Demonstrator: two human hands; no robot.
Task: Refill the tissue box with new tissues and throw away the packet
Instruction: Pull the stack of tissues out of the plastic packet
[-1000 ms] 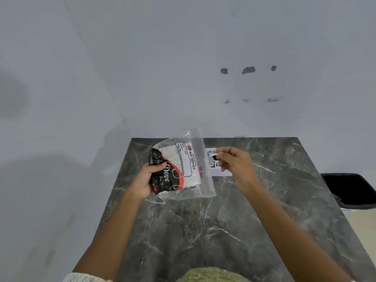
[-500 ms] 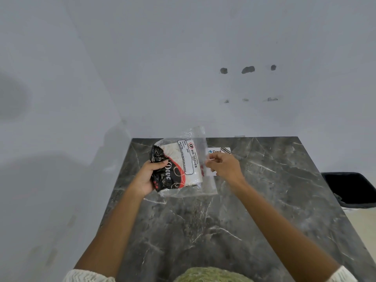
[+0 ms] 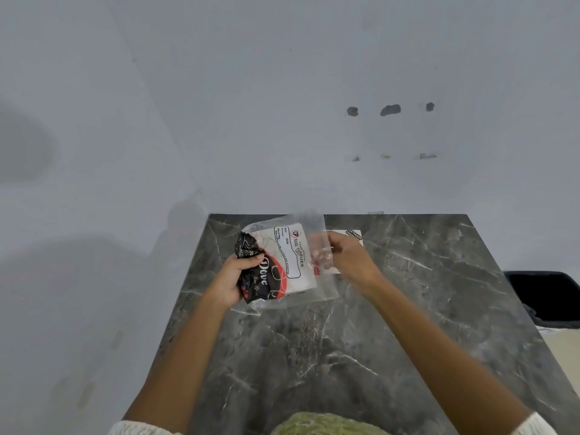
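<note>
A clear plastic tissue packet [image 3: 292, 262] with black, red and white print is held above the far part of the dark marble table [image 3: 361, 356]. My left hand [image 3: 233, 277] grips its black left end. My right hand [image 3: 348, 257] pinches the transparent right edge of the packet, fingers partly behind the plastic. Behind my right hand a white tissue box [image 3: 356, 235] lies flat on the table, mostly hidden.
A black bin [image 3: 546, 296] stands on the floor to the right of the table. White walls close off the back and left sides. Something greenish [image 3: 326, 425] shows at the bottom edge.
My right hand moved left from the white box to the packet's clear right edge and took hold of it. The left hand kept its grip.
</note>
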